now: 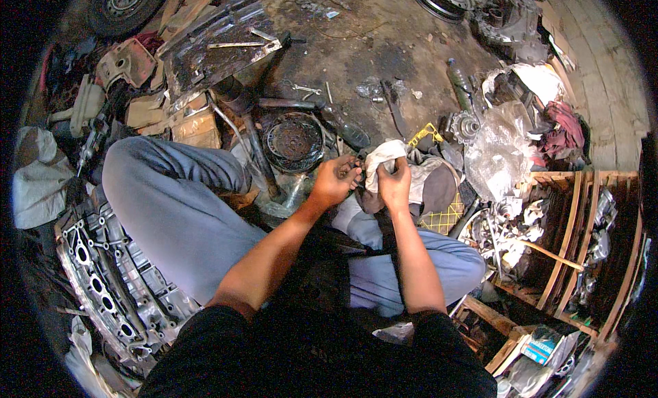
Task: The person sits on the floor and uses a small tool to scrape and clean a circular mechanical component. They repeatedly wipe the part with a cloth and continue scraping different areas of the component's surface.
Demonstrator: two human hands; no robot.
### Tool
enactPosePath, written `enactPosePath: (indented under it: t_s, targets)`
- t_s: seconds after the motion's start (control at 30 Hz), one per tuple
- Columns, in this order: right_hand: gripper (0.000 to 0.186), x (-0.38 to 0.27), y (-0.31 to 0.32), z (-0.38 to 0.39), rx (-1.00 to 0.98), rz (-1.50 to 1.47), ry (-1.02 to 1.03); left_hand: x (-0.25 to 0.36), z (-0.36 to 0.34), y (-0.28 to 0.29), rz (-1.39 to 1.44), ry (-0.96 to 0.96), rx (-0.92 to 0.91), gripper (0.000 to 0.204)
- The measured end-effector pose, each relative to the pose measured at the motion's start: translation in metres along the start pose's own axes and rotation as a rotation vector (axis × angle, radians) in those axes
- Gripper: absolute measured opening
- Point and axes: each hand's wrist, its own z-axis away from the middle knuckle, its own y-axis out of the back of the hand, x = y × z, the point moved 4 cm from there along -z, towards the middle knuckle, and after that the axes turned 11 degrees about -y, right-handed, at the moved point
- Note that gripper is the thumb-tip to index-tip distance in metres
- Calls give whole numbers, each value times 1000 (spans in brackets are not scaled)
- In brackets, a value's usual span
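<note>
My right hand (pixel 394 184) is closed on a whitish cloth (pixel 385 153), thumb pressed into its folds. Beside it, my left hand (pixel 334 181) has its fingers curled in at the cloth's left edge. Something small and dark shows at those fingertips, too small to name. Both hands are held close together in front of my bent legs. Just beyond the left hand lies a round, rusty brown disc-shaped part (pixel 293 139) with a dark rim. A grey and brown bundle of fabric (pixel 439 187) lies right of the cloth, with yellow netting (pixel 442 216) under it.
An engine cylinder head (pixel 103 285) lies at my left. Ahead are a dirty metal panel (pixel 219 48) with a wrench on it, more wrenches (pixel 306 90), and a green bottle (pixel 456 79). A geared part (pixel 466 126), clear plastic (pixel 504 154) and wooden shelving (pixel 572 240) stand right.
</note>
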Motion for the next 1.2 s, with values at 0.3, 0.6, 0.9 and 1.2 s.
enactPosePath:
  t_s: [0.3, 0.6, 0.9, 1.2]
  targets:
    - [48, 19, -10, -1, -38, -121, 44, 3, 0, -1, 35, 132, -27, 17]
    - [48, -4, 1, 3, -58, -57, -14, 8, -2, -1, 21, 5, 35, 18]
    - [40, 15, 8, -2, 191, -268, -164, -2, -8, 4, -1, 147, 162, 40]
    - [6, 2, -23, 34, -18, 22, 313, -55, -27, 11, 640, 375, 103, 82]
